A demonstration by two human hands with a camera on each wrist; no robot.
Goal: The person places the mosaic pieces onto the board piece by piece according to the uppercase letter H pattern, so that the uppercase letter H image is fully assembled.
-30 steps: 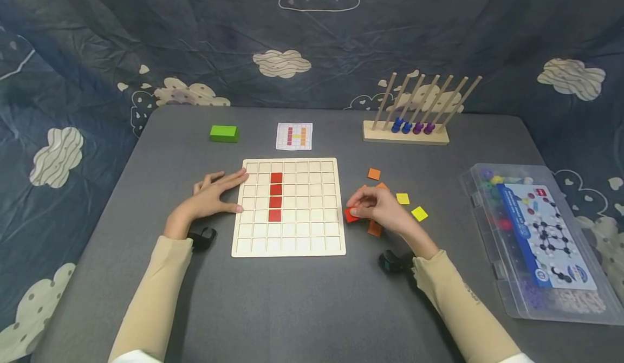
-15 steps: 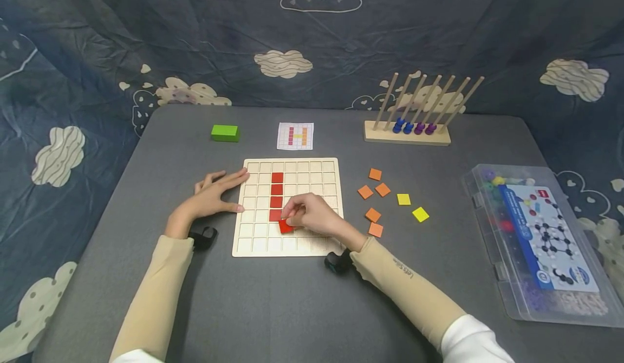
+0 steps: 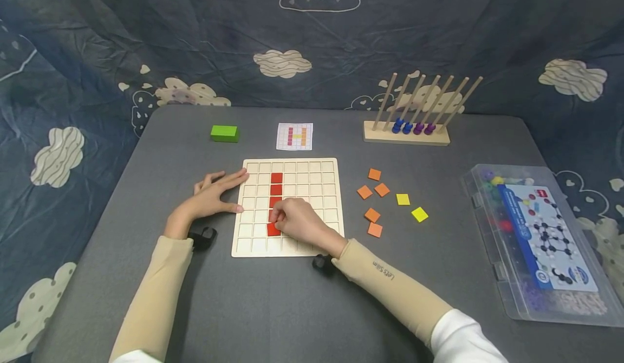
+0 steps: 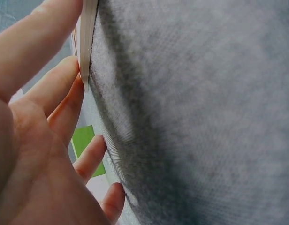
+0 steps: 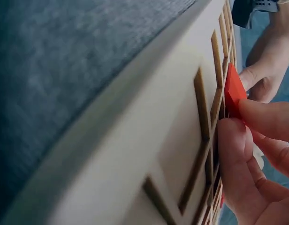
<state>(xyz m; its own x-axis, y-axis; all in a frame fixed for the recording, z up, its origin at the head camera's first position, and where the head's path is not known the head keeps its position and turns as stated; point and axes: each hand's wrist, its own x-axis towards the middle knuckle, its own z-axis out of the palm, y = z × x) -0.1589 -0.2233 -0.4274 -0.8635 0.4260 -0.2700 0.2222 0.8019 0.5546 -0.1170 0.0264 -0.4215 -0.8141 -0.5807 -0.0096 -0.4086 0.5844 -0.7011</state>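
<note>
Pinching red tile [image 3: 273, 230] in right hand [image 3: 298, 218], tilted over board [image 3: 302, 177], at near end of column. Already set in board: 4 red tiles [image 3: 275, 189], 1 mostly hidden. Touching board's left edge with left hand [image 3: 213, 196], fingers extended. Unplaced, right of board: 5 orange tiles [image 3: 372, 215], 2 yellow tiles [image 3: 402, 199].

My head view looks forward and down from above, far enough back to hold the whole board [image 3: 254, 230]. The wrist views sit close and low (the table [image 4: 219, 112] tips sideways): the left faces the board's edge, the right skims across toward my left hand [image 3: 212, 196], which all three share.
</note>
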